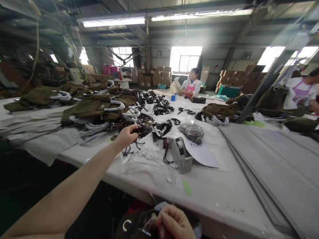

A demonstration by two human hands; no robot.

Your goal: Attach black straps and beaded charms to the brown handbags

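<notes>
My left hand (126, 135) reaches out over the white table (224, 196) and is closed on a small dark strap piece (144, 130) at the edge of a heap of black straps (159, 103). My right hand (174, 223) is low at the near edge, below the table, with fingers curled on a dark bag (136, 224) that has a metal ring. A grey tape dispenser (181, 154) stands just right of my left hand, beside loose white paper scraps (149, 156).
Piles of olive-brown bags (94, 108) with white-wrapped handles cover the left and far side. A clear packet of small dark parts (191, 132) lies on white paper. Grey sheets (274, 159) are stacked at right. Two people work at the far end and far right.
</notes>
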